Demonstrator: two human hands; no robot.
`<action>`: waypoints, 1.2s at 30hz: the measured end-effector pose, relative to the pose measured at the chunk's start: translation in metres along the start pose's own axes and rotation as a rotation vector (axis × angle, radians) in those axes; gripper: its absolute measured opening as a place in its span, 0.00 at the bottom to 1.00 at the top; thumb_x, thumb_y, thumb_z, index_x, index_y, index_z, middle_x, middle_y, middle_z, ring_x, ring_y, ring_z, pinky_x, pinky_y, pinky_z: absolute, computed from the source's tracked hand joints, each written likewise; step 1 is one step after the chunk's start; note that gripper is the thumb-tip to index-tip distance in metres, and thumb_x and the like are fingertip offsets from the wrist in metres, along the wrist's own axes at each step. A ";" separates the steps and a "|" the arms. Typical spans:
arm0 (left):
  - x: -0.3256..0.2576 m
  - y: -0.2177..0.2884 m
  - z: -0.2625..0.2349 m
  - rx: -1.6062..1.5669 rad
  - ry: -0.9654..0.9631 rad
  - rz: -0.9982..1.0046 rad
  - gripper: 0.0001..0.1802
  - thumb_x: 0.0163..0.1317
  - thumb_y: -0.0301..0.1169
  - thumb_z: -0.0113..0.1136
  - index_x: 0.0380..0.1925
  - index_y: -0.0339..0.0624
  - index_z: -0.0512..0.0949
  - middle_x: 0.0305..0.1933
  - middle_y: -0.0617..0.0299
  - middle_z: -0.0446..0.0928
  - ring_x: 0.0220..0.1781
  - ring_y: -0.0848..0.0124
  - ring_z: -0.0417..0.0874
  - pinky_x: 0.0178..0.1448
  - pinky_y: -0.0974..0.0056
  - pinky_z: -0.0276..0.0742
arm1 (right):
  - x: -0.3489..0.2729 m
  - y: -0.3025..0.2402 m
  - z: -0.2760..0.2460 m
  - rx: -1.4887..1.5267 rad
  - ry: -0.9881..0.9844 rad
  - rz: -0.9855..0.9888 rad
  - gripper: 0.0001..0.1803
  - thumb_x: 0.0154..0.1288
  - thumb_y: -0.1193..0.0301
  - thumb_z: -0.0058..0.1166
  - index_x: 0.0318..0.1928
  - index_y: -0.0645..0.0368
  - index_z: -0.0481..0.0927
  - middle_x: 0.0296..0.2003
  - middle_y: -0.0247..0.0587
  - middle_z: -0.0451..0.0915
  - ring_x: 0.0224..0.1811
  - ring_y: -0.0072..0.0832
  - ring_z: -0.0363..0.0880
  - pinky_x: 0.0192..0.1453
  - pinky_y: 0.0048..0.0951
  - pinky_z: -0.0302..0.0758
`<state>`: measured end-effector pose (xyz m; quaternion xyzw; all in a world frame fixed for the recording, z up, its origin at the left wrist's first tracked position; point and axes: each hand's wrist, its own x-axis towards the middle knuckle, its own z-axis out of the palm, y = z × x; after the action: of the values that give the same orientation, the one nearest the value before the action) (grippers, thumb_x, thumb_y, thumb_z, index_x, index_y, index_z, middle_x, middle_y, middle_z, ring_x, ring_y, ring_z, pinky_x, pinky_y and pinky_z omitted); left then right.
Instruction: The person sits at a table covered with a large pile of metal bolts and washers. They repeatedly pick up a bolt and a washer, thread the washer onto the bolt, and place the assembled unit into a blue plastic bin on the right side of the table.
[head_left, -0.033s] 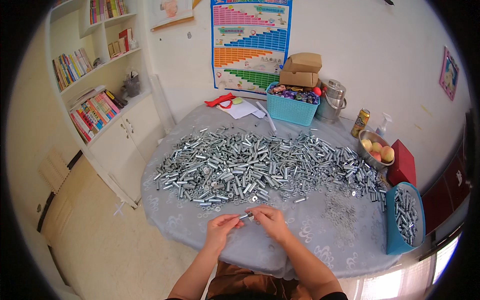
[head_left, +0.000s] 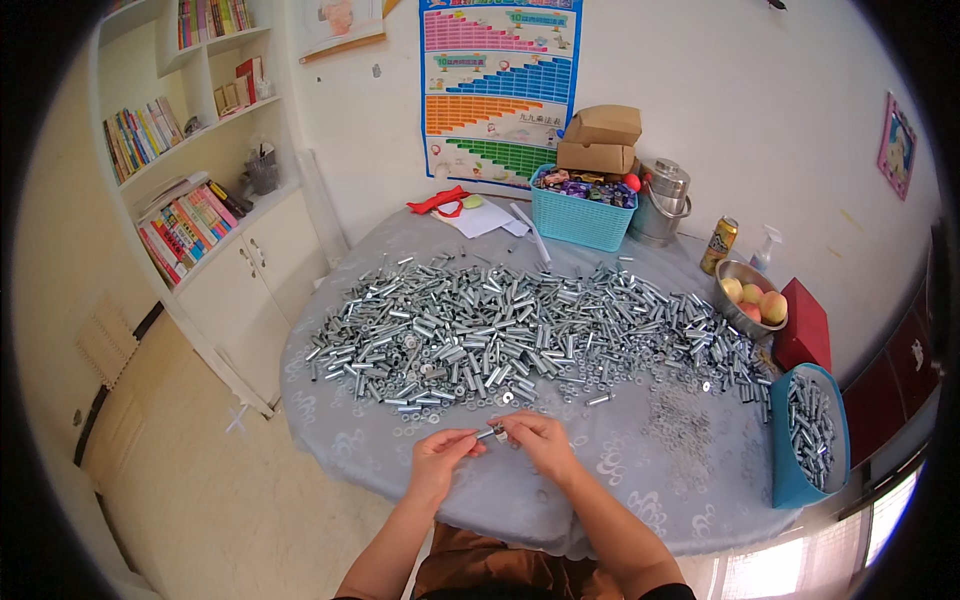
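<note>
Over the front part of the table, my left hand (head_left: 440, 462) pinches one end of a slim silver expansion bolt (head_left: 487, 433). My right hand (head_left: 541, 447) closes its fingertips on the other end, where a small ring-like metal piece shows; whether it is a nut or a washer I cannot tell. Just beyond both hands spreads a wide heap of metal sleeves, bolts and washers (head_left: 480, 325). A single sleeve (head_left: 599, 399) lies apart at the heap's near edge. To the right of my right hand is a scatter of small thin rings (head_left: 680, 425).
A blue bin (head_left: 793, 465) of bolts stands at the table's right edge. Behind it are a dark red box (head_left: 803, 330), a steel bowl (head_left: 735, 312) of fruit, a can (head_left: 719, 246) and a spray bottle (head_left: 766, 248). A turquoise basket (head_left: 580, 219) and metal pot (head_left: 657, 217) stand at the back.
</note>
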<state>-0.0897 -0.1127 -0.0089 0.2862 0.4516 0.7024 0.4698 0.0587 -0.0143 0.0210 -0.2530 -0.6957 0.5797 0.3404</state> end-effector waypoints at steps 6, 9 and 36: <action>0.000 -0.001 -0.002 -0.021 -0.009 0.000 0.09 0.56 0.20 0.56 0.37 0.28 0.77 0.33 0.51 0.79 0.34 0.67 0.81 0.41 0.68 0.76 | 0.001 0.003 -0.001 0.221 -0.090 0.251 0.16 0.66 0.63 0.45 0.44 0.60 0.80 0.25 0.26 0.71 0.26 0.15 0.64 0.32 0.16 0.63; 0.000 0.000 -0.001 -0.041 0.006 0.002 0.08 0.56 0.20 0.55 0.37 0.28 0.77 0.33 0.51 0.79 0.34 0.67 0.81 0.41 0.68 0.76 | 0.002 0.017 -0.001 0.222 -0.114 0.301 0.17 0.68 0.61 0.43 0.45 0.59 0.79 0.24 0.26 0.71 0.26 0.14 0.64 0.32 0.16 0.63; 0.000 0.000 0.000 -0.154 0.088 0.032 0.10 0.58 0.22 0.55 0.39 0.28 0.75 0.34 0.51 0.79 0.35 0.67 0.81 0.43 0.68 0.76 | 0.001 0.008 -0.019 -0.515 -0.096 0.088 0.10 0.50 0.69 0.61 0.35 0.55 0.82 0.30 0.36 0.79 0.29 0.25 0.75 0.34 0.24 0.72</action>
<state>-0.0897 -0.1122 -0.0084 0.2255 0.4118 0.7543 0.4589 0.0725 -0.0004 0.0152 -0.3335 -0.8241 0.4090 0.2057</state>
